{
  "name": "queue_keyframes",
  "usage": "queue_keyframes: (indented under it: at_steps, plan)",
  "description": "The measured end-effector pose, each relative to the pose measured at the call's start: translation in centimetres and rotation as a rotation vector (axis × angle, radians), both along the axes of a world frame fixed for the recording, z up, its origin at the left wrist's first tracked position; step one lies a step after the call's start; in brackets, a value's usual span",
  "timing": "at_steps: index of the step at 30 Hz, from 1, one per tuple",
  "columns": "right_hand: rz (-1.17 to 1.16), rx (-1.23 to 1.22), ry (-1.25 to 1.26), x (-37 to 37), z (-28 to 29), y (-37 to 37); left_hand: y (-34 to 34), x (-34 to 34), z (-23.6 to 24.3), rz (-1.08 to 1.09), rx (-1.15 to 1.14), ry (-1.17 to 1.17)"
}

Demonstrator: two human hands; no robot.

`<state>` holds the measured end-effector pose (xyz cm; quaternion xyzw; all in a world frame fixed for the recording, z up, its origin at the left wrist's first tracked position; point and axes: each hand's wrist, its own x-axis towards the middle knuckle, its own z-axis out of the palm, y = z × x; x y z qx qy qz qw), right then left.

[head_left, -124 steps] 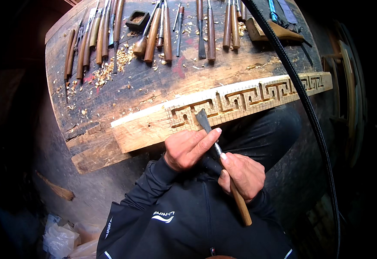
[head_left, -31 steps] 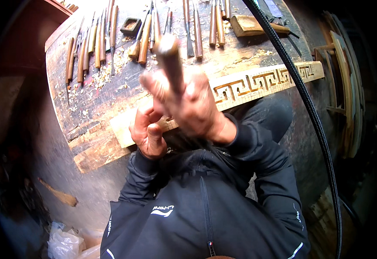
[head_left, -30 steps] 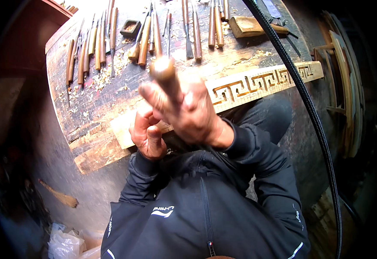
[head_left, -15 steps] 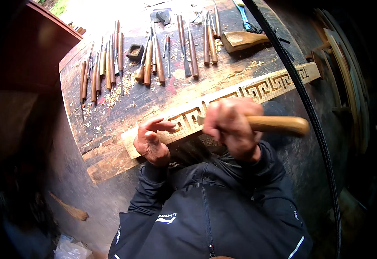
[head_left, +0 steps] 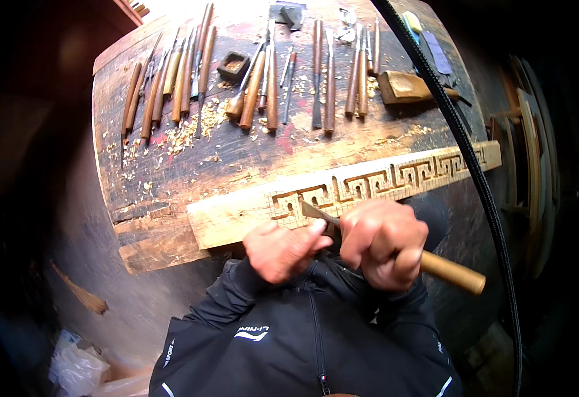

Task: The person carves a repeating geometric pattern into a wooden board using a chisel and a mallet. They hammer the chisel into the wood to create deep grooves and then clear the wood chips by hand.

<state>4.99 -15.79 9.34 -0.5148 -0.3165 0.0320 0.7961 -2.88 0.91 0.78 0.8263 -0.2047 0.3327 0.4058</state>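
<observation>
A pale wooden board (head_left: 226, 223) with a carved, pencil-gridded key pattern lies along the bench's front edge. My right hand (head_left: 383, 245) grips a flat chisel (head_left: 451, 271), its wooden handle sticking out to the lower right and its blade angled onto the left part of the carving. My left hand (head_left: 277, 251) is at the board's front edge, thumb stretched toward the chisel's shaft and fingers curled underneath; whether they hold anything is hidden.
The worn bench (head_left: 117, 172) carries rows of chisels (head_left: 256, 89), shavings, a small dark square box (head_left: 233, 66) and a wooden mallet (head_left: 408, 87). A black braided cable (head_left: 488, 212) hangs across the right. Boards (head_left: 528, 172) lean at right; a straw brush (head_left: 84, 294) lies on the floor.
The chisel, upright a second ago and level half a second ago, now slants down to the carving. My left hand has moved right and down, its spread fingers now curled.
</observation>
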Motion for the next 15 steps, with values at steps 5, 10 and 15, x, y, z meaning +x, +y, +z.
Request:
queue_keyframes:
  at_steps: [5, 10, 15]
  plan:
    - [0.147, 0.054, 0.1, 0.6, 0.7, 1.1, -0.6, 0.3, -0.4, -0.009, 0.003, 0.042]
    - [-0.137, 0.033, 0.137, 1.5, 1.2, 1.8, -1.3, 2.4, 0.5, 0.092, -0.092, 0.048]
    - [0.121, -0.461, -0.011, 5.5, 5.0, 2.6, 3.3, 4.5, 0.9, 0.052, -0.294, 0.11]
